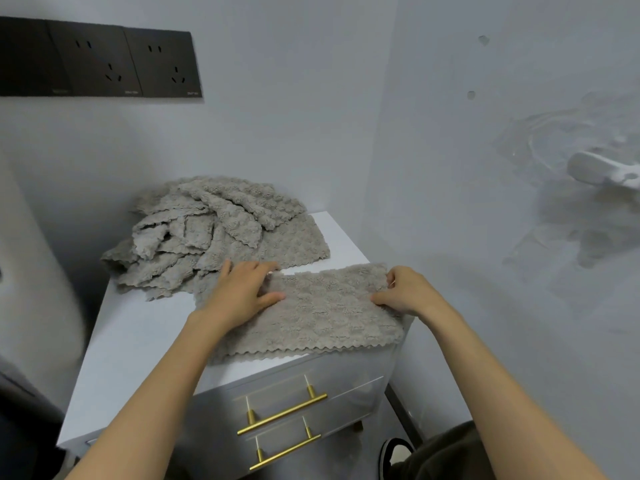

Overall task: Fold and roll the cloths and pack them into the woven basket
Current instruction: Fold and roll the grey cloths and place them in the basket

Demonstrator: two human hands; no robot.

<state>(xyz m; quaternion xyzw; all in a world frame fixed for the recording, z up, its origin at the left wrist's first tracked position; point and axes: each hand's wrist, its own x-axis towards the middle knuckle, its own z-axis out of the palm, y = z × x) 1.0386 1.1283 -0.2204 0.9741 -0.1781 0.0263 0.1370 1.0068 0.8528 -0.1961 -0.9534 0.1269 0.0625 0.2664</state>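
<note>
my left hand (242, 292) lies flat, hiding the cloth (329, 317) at its left end; my right hand (407, 292) pinches its right edge.

I'm looking into a home room corner: white drawer cabinet (138, 341) with gold handles (282, 414) standing against plain grey walls (294, 116), dark wall sockets (159, 64) above, cloths (214, 230) lying heaped on top.

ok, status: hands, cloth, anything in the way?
Left hand flat on cloth, right hand pinches its right edge. Cloth flat on cabinet top. Loose pile behind; basket not in view.
</note>
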